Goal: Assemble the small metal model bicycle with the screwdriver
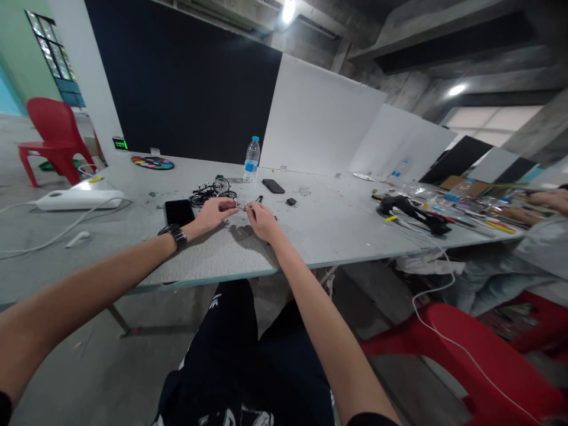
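Note:
My left hand (216,214), with a dark watch on its wrist, is closed with its fingertips at one end of a small thin shiny piece (241,207). My right hand (262,221) pinches at the other end of it; the piece is too small to name. A small dark object (260,199) shows at the right fingertips, and I cannot tell whether it is held. Just beyond my left hand lies a black miniature bicycle (213,190) with spoked wheels. A dark-screened phone (178,212) lies beside my left wrist.
Farther back are a water bottle (251,161), another phone (273,186), a small black box (291,202) and a colourful disc (152,163). A white power strip (80,200) and an earbud (77,239) lie left. Tools (415,214) and a person's hand (550,200) are right.

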Available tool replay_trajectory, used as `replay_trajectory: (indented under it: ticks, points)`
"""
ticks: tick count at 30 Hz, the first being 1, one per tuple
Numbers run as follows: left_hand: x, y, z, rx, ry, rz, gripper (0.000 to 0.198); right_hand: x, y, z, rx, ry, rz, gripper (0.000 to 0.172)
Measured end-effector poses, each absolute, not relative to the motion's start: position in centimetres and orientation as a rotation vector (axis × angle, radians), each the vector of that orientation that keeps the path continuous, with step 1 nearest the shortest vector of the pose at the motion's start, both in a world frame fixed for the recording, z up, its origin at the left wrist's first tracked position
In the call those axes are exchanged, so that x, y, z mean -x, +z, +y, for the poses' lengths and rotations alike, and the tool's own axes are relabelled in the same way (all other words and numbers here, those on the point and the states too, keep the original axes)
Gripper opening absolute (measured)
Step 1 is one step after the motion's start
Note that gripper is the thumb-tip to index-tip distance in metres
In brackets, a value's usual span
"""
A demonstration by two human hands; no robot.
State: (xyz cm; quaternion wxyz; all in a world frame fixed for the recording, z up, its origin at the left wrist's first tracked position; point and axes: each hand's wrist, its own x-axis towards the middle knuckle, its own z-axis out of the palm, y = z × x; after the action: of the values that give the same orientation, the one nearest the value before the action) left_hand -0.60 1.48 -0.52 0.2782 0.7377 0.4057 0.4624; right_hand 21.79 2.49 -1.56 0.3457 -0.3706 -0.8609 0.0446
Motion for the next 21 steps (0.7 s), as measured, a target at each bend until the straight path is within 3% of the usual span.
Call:
replay_trajectory:
  ticks: [9, 15, 21]
  points:
    - [0.5, -0.64, 1.47, -2.039, 1.243, 1.116, 0.03, -21.87, -2.05, 3.03, 0.962, 0.166, -2.205, 0.028]
    - [0.62, -0.62, 1.39, -2.054, 1.233, 1.132, 0.035, -21.9, -1.93, 3.31, 1.002, 0.13, -2.294, 0.039]
    - [0.57, -0.24, 0.93, -2.068, 1.19, 1.132, 0.035, -22.12, -1.36, 2.78, 0.987, 0.092, -2.238, 0.03]
